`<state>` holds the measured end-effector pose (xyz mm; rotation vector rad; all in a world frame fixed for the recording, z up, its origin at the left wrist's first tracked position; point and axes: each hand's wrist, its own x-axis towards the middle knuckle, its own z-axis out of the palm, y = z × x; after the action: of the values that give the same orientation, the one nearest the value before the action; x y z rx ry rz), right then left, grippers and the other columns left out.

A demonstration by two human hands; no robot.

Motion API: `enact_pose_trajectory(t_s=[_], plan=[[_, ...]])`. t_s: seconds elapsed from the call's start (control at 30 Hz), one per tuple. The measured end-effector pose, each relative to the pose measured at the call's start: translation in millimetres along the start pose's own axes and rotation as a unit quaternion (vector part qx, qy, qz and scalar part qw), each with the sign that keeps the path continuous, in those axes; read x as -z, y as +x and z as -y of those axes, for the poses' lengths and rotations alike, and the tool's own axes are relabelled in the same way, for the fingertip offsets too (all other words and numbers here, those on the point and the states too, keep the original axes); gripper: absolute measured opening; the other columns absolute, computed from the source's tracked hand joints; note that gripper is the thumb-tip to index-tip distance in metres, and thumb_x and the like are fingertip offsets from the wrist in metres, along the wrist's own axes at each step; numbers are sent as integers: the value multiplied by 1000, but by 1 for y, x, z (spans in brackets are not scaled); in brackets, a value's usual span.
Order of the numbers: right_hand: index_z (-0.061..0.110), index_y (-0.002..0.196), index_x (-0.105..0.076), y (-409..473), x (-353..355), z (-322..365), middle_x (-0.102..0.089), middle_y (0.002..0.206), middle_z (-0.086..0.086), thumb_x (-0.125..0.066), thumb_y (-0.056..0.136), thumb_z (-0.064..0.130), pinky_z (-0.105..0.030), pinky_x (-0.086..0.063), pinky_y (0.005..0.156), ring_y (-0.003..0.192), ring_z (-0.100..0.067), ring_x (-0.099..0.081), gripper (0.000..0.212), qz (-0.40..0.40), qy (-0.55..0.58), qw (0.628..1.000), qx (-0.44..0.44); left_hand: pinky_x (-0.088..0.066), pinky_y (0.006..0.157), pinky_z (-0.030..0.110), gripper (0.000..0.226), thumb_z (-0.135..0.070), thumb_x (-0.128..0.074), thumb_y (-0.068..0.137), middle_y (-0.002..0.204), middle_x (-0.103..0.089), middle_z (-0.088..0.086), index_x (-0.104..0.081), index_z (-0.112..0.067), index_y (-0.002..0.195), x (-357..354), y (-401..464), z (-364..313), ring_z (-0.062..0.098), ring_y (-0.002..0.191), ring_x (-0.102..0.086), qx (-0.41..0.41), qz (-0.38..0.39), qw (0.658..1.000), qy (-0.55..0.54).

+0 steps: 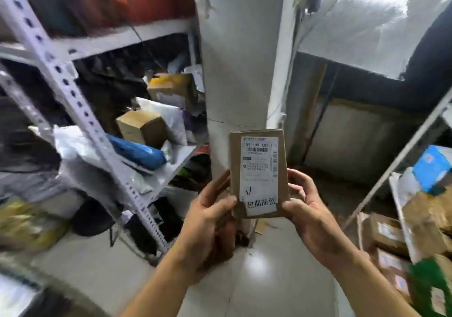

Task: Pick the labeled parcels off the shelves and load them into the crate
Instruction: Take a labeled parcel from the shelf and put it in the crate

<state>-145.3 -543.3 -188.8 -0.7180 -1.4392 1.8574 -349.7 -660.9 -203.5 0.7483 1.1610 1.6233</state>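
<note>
A small flat brown cardboard parcel with a white shipping label and a handwritten strip stands upright in front of me, label facing me. My left hand grips its lower left edge, thumb on the front. My right hand grips its lower right edge, thumb on the front and fingers behind. No crate is clearly visible.
A white perforated metal shelf rack on the left holds several parcels, including a brown box and a blue bag. A white pillar stands straight ahead. More boxes sit on a rack at right. Pale floor lies below.
</note>
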Motion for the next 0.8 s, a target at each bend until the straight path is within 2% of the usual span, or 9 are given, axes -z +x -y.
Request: enact_pose_trajectory(t_s=[0.1, 0.2, 0.27, 0.4, 0.47, 0.53, 0.63, 0.7, 0.8], plan=[[45, 134, -62, 19, -68, -31, -56, 142, -19, -74, 76, 13, -41, -61, 93, 126, -37, -65, 67, 71, -12, 996, -47, -49, 112, 51, 63, -6, -72, 87, 142, -69, 8, -59, -17, 147, 70, -39, -8, 31, 135, -63, -17, -91, 996, -16], [48, 131, -63, 33, -138, -60, -62, 139, -14, -78, 74, 17, -47, -61, 96, 126, -36, -66, 66, 134, -24, 988, -73, -62, 90, 34, 61, -4, -68, 81, 136, -73, 7, -63, -17, 141, 129, -78, -17, 27, 127, -69, -39, -173, 983, -39], [48, 133, -61, 38, -178, -77, -62, 140, -11, -83, 70, 26, -55, -58, 102, 126, -33, -67, 70, 177, -37, 980, -84, -62, 80, 27, 63, -7, -67, 81, 136, -72, 6, -62, -19, 142, 165, -104, -19, 25, 122, -71, -42, -213, 975, -39], [46, 141, -53, 39, -243, -111, -58, 143, -12, -86, 66, 36, -55, -54, 108, 129, -31, -64, 82, 255, -64, 958, -116, -62, 88, 34, 66, -13, -68, 81, 139, -71, 1, -59, -24, 145, 212, -158, -20, 23, 126, -69, -44, -308, 950, -37], [46, 142, -52, 41, -272, -125, -57, 144, -10, -86, 63, 37, -51, -56, 105, 128, -29, -65, 87, 292, -69, 944, -135, -59, 94, 40, 63, -16, -70, 80, 139, -71, -3, -62, -28, 142, 225, -183, -22, 22, 127, -69, -45, -361, 931, -45], [45, 141, -53, 43, -300, -136, -59, 141, -11, -84, 67, 31, -43, -58, 98, 122, -27, -69, 81, 334, -73, 928, -148, -55, 96, 42, 58, -20, -72, 81, 140, -70, -5, -65, -34, 138, 234, -204, -20, 21, 127, -69, -50, -413, 908, -51], [41, 140, -54, 45, -339, -151, -66, 133, -11, -71, 93, 7, -38, -61, 94, 115, -26, -74, 61, 382, -85, 906, -163, -55, 101, 45, 53, -17, -70, 88, 138, -72, -2, -64, -32, 138, 241, -228, -25, 24, 125, -70, -63, -473, 876, -62], [41, 141, -53, 43, -371, -159, -69, 132, -13, -65, 97, 2, -44, -59, 101, 114, -27, -74, 60, 428, -99, 880, -180, -55, 102, 45, 45, -14, -64, 101, 130, -76, 0, -60, -32, 142, 248, -249, -28, 23, 120, -73, -65, -520, 850, -52], [45, 142, -54, 37, -417, -176, -73, 129, -11, -70, 94, 16, -56, -51, 112, 120, -31, -71, 59, 481, -126, 847, -189, -51, 110, 54, 40, -24, -57, 108, 126, -77, -2, -57, -37, 146, 266, -278, -30, 23, 118, -73, -49, -567, 821, -39]])
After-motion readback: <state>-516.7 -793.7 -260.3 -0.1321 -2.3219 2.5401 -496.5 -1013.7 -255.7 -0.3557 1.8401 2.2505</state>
